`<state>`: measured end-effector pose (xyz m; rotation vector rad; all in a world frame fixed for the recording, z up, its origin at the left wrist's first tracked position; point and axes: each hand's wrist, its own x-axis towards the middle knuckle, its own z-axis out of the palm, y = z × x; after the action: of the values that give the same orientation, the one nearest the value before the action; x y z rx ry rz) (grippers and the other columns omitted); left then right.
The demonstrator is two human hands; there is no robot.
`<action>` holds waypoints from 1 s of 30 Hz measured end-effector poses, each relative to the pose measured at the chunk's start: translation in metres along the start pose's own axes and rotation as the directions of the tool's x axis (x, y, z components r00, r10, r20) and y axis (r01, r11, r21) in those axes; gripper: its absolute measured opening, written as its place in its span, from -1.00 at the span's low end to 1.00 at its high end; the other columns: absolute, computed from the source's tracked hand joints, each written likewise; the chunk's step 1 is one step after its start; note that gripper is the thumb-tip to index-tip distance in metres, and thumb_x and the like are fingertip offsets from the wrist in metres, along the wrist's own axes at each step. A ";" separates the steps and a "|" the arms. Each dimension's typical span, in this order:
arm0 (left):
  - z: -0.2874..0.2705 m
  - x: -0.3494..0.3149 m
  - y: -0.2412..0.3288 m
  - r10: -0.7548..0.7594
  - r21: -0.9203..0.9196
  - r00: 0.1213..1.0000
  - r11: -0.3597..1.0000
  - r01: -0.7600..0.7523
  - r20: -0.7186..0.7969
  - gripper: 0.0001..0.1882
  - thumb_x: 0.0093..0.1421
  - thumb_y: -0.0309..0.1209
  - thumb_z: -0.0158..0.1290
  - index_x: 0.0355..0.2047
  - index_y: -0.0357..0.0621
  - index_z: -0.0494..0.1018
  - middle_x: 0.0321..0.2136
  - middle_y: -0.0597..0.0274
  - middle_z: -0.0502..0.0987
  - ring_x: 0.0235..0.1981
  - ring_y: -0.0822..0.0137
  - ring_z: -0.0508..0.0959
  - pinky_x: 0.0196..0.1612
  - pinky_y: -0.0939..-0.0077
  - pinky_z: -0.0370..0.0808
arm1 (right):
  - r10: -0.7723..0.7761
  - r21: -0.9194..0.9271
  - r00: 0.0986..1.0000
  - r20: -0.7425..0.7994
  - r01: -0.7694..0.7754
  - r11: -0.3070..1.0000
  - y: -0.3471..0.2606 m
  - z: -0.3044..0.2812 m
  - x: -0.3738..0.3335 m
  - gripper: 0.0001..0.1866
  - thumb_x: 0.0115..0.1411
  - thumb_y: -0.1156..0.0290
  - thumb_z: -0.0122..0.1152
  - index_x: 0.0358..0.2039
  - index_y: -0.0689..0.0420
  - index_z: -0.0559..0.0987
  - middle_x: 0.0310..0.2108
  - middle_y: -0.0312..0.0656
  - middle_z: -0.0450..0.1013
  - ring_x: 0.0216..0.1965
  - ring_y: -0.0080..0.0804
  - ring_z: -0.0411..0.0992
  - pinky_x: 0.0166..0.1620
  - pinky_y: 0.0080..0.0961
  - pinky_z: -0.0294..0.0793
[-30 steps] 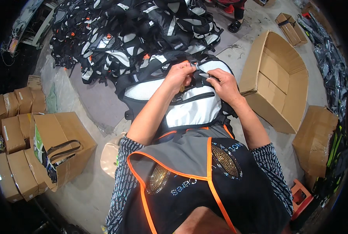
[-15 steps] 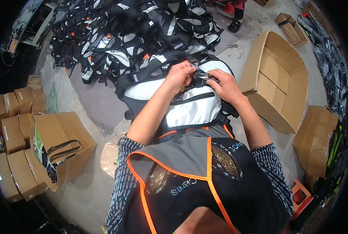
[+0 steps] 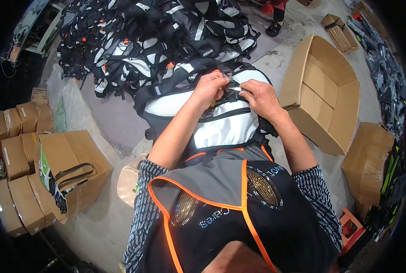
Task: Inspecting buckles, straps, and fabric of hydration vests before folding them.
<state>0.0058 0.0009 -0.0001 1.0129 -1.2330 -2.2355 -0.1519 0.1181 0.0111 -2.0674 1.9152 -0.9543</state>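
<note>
A black backpack point(image 3: 225, 129) with white and pale grey panels lies across my lap, its dark zip running crosswise below my hands. Over its upper part, my left hand point(image 3: 210, 90) is closed in a pinch beside a small dark strap or buckle, too small to make out. A bit of yellow shows under its fingers, and a bit of orange above them. Close by on the right, my right hand point(image 3: 261, 98) pinches a small pale pointed piece point(image 3: 234, 88), whose kind I cannot tell. The two sets of fingertips are a short gap apart.
A large heap of similar black and white backpacks point(image 3: 143, 59) lies beyond. An uncovered cardboard box point(image 3: 321, 95) stands at right, and another carton point(image 3: 75, 168) at left near stacked boxes point(image 3: 23, 200). A person's shoe point(image 3: 274, 29) shows at the top. An orange stool point(image 3: 350, 230) is low right.
My right hand has shifted slightly, and the pale piece at its fingertips now sits at a different angle. My left hand and the backpack stay nearly where they were.
</note>
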 end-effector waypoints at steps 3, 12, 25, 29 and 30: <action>-0.001 0.000 0.000 0.008 -0.014 1.000 1.000 -0.008 0.004 -0.89 0.11 -0.49 0.02 -0.54 -0.11 0.35 -0.70 0.31 0.38 -0.82 0.60 0.23 -0.79 0.78 0.09 | 0.010 0.045 0.998 -0.065 -0.007 0.999 0.000 0.002 -0.001 -0.84 -0.06 0.48 0.19 -0.41 0.20 0.49 -0.49 -0.22 0.41 -0.54 -0.24 0.35 -0.43 -0.44 0.32; -0.001 0.001 -0.002 0.013 -0.040 1.000 0.999 -0.013 0.002 -0.87 0.10 -0.49 0.03 -0.57 -0.10 0.35 -0.71 0.31 0.39 -0.82 0.60 0.23 -0.79 0.80 0.08 | 0.217 0.509 0.969 -0.119 -0.128 0.851 -0.017 0.015 0.006 -0.83 -0.06 0.64 0.10 -0.39 0.19 0.48 -0.49 -0.27 0.36 -0.52 -0.43 0.27 -0.40 -0.59 0.26; -0.003 0.000 -0.003 0.022 -0.038 0.999 0.999 -0.024 -0.029 -0.88 0.10 -0.49 0.03 -0.57 -0.09 0.36 -0.71 0.28 0.41 -0.81 0.60 0.23 -0.77 0.80 0.08 | 0.255 0.408 0.954 -0.156 -0.173 0.896 0.008 0.024 0.007 -0.90 -0.03 0.64 0.06 -0.44 0.20 0.46 -0.50 -0.32 0.35 -0.52 -0.54 0.23 -0.42 -0.68 0.22; 0.000 -0.001 -0.002 0.015 -0.029 0.999 0.999 -0.016 -0.037 -0.88 0.10 -0.49 0.03 -0.57 -0.10 0.36 -0.72 0.29 0.41 -0.80 0.60 0.24 -0.76 0.80 0.09 | 0.499 0.598 0.839 -0.218 -0.289 0.748 0.017 0.022 0.004 -0.91 -0.03 0.62 0.06 -0.45 0.20 0.46 -0.53 -0.34 0.36 -0.54 -0.60 0.23 -0.43 -0.70 0.21; 0.000 -0.001 -0.002 0.017 -0.033 0.999 0.999 -0.019 -0.034 -0.88 0.10 -0.50 0.03 -0.56 -0.10 0.37 -0.72 0.29 0.40 -0.80 0.60 0.24 -0.75 0.80 0.09 | 0.491 0.598 0.859 -0.147 -0.319 0.735 0.009 0.020 0.004 -0.92 -0.03 0.61 0.07 -0.46 0.20 0.46 -0.54 -0.35 0.36 -0.54 -0.62 0.22 -0.43 -0.71 0.21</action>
<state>0.0068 0.0029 -0.0014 1.0187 -1.1816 -2.2089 -0.1487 0.1067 -0.0085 -1.1525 1.8012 -1.5361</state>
